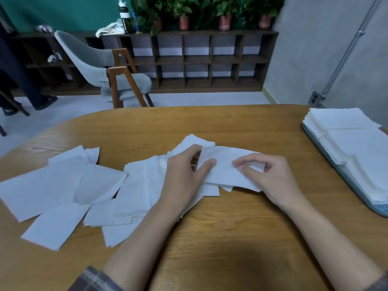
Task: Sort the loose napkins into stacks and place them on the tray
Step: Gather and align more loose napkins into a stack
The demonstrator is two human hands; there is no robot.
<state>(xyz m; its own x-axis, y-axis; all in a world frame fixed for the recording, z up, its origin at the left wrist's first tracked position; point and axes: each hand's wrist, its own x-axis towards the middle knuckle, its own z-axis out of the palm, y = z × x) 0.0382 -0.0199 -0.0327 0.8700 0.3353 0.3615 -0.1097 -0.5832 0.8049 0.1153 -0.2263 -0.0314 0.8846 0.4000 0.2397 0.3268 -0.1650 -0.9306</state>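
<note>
I held one white napkin [224,166] with both hands, just above the middle of the desk [210,238]. My left hand [184,173] pinched its left end. My thumb lay on top and my other fingers [195,152] curled round the far edge. My right hand [270,177] pinched the right part of the napkin between my thumb and first finger, and its other fingers were bent in close behind.

Under the napkin and off to my left lay the loose napkins [63,185]. They were spread flat on the desk in a messy heap, one over another, with corners poking out all ways. Some of them lay under my left wrist.

The tray [378,208] sat at the right edge of the desk, well apart from my hands. It was grey-blue. On it were neat white stacks [352,139] of napkins, side by side, covering nearly all of it.

Past the desk stood a grey chair [100,66] with brown wooden legs. Behind it ran a long dark shelf [197,59] with green plants [205,9] and a bottle [125,17] on top.
</note>
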